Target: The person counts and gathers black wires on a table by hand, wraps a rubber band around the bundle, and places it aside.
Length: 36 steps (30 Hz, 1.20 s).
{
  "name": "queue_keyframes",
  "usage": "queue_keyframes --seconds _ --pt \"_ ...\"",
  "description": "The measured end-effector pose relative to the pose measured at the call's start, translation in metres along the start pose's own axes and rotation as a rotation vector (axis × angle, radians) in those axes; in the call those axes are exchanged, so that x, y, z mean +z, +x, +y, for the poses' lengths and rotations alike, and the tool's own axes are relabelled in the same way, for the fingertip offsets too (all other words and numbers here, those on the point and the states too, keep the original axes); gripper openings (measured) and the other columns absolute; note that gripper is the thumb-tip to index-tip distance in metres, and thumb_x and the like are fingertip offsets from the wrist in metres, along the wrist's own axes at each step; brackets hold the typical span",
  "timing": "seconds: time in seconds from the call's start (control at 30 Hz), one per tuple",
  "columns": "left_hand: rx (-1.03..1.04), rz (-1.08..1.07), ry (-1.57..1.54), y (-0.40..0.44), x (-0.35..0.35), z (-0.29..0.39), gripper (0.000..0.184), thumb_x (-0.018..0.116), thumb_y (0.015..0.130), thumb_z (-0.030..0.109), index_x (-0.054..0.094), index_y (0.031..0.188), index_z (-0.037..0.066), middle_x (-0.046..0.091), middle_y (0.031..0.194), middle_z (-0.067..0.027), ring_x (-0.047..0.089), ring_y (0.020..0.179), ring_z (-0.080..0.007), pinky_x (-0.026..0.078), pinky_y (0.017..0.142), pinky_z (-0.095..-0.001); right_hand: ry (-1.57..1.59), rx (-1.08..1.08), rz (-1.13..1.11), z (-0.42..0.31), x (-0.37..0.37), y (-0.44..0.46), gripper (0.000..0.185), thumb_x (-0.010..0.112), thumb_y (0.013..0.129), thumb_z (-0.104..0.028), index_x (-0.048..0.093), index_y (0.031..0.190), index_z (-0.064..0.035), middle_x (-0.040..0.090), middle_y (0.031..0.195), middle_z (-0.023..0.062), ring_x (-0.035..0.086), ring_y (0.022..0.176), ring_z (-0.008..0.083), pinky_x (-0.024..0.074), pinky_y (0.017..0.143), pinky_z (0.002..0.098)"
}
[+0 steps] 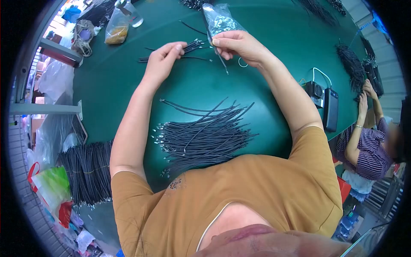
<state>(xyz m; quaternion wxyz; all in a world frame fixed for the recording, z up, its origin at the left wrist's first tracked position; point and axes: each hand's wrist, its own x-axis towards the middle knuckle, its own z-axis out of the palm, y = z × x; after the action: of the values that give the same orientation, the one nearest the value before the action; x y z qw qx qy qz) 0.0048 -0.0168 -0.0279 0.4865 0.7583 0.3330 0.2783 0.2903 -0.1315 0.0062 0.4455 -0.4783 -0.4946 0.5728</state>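
My right hand (233, 44) pinches a thin black cable (222, 62) between thumb and fingers; the cable slants down to a small metal end. Behind that hand lies a clear plastic bag (223, 20) with small shiny pieces in it. My left hand (166, 59) is closed, fingertips and thumb together, beside a small group of black cables (195, 46) with metal tips; whatever it grips is hidden. Between my forearms, close to my body, a large loose pile of black cables (205, 136) lies on the green table (188, 88), most tips pointing left.
A black boxy device (315, 92) and a black power bank (331, 110) sit at the right. Bundled cables (87, 171) lie at lower left. A bag with yellowish contents (117, 31) and a bottle (133, 16) stand at upper left. Another person (364, 143) handles cable bundles (352, 66) at right.
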Motion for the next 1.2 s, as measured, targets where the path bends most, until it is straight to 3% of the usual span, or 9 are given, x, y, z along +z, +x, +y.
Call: queue_keyframes --seconds 0.13,0.43,0.6,0.73,0.8,0.9,0.97,1.03,1.2 --pt "-0.07 0.007 -0.29 -0.004 0.023 0.051 0.033 0.066 0.113 0.027 0.079 0.132 0.004 0.079 0.124 -0.0049 0.069 0.117 -0.0124 0.051 0.105 -0.0296 0.03 -0.018 -0.062 0.013 0.019 0.004 0.027 0.075 0.107 -0.03 0.079 0.12 -0.0071 0.075 0.092 -0.0015 0.065 0.076 0.0039 0.0499 0.069 0.0209" --pt "0.213 -0.089 -0.02 -0.026 0.027 0.06 0.026 0.071 0.108 0.017 0.08 0.129 0.004 0.08 0.123 -0.0064 0.073 0.114 -0.0149 0.056 0.104 -0.0319 -0.069 0.015 -0.113 0.024 0.047 0.0 0.027 0.073 0.107 -0.034 0.082 0.106 -0.0078 0.076 0.092 -0.0012 0.065 0.076 0.0054 0.0503 0.069 0.0232" --pt "0.374 -0.102 0.263 -0.045 0.024 0.062 0.032 0.062 0.111 0.009 0.074 0.14 0.003 0.068 0.152 -0.014 0.062 0.144 -0.0271 0.047 0.12 -0.0404 -0.175 -0.155 -0.056 0.024 0.054 -0.003 0.03 0.068 0.111 -0.033 0.079 0.115 -0.0049 0.071 0.091 -0.0033 0.065 0.08 0.0069 0.0499 0.07 0.0257" --pt "0.387 -0.086 0.112 -0.044 0.015 0.058 0.037 0.06 0.112 0.011 0.067 0.147 0.0 0.067 0.153 -0.0144 0.062 0.143 -0.0256 0.046 0.121 -0.0389 -0.202 -0.118 -0.038 0.02 0.051 -0.003 0.036 0.063 0.114 -0.038 0.078 0.118 -0.0054 0.073 0.093 -0.002 0.065 0.078 0.0063 0.0508 0.071 0.024" --pt "0.382 0.022 0.309 -0.026 -0.01 0.052 0.039 0.064 0.109 0.012 0.067 0.148 0.004 0.066 0.155 -0.0124 0.062 0.143 -0.0237 0.047 0.12 -0.0382 -0.131 -0.189 0.045 0.014 0.04 -0.003 0.038 0.062 0.114 -0.039 0.078 0.118 -0.0048 0.074 0.092 -0.0014 0.066 0.077 0.0058 0.05 0.071 0.0222" --pt "0.378 -0.046 0.9 0.004 -0.037 0.029 0.048 0.074 0.1 0.017 0.067 0.146 0.005 0.063 0.156 -0.0174 0.061 0.143 -0.037 0.047 0.122 -0.0453 -0.095 -0.218 0.159 0.004 0.013 -0.001 0.035 0.062 0.114 -0.037 0.078 0.114 -0.0056 0.072 0.089 -0.002 0.064 0.075 0.0056 0.0478 0.069 0.0226" --pt "0.47 -0.098 0.984 0.019 -0.041 0.022 0.048 0.077 0.099 0.021 0.069 0.143 0.003 0.067 0.152 -0.0169 0.063 0.139 -0.0362 0.048 0.12 -0.0478 -0.078 -0.238 0.21 0.001 0.003 0.001 0.035 0.063 0.114 -0.037 0.078 0.114 -0.006 0.071 0.086 -0.0021 0.064 0.074 0.0063 0.0475 0.068 0.0229" --pt "0.251 -0.308 1.064 0.029 -0.042 0.022 0.042 0.076 0.099 0.02 0.072 0.136 0.002 0.072 0.14 -0.0172 0.065 0.132 -0.0383 0.051 0.113 -0.0496 -0.093 -0.24 0.219 0.0 0.0 0.001 0.035 0.063 0.113 -0.037 0.078 0.113 -0.0059 0.071 0.086 -0.002 0.064 0.074 0.0062 0.0476 0.068 0.0229" --pt "0.143 -0.361 1.283 0.034 -0.029 0.038 0.032 0.077 0.093 0.024 0.077 0.115 0.0 0.077 0.115 -0.021 0.073 0.11 -0.0416 0.057 0.099 -0.0535 -0.163 -0.268 0.196 0.002 -0.002 0.003 0.036 0.064 0.112 -0.038 0.08 0.112 -0.0057 0.071 0.088 -0.0025 0.064 0.076 0.0059 0.0483 0.07 0.023"
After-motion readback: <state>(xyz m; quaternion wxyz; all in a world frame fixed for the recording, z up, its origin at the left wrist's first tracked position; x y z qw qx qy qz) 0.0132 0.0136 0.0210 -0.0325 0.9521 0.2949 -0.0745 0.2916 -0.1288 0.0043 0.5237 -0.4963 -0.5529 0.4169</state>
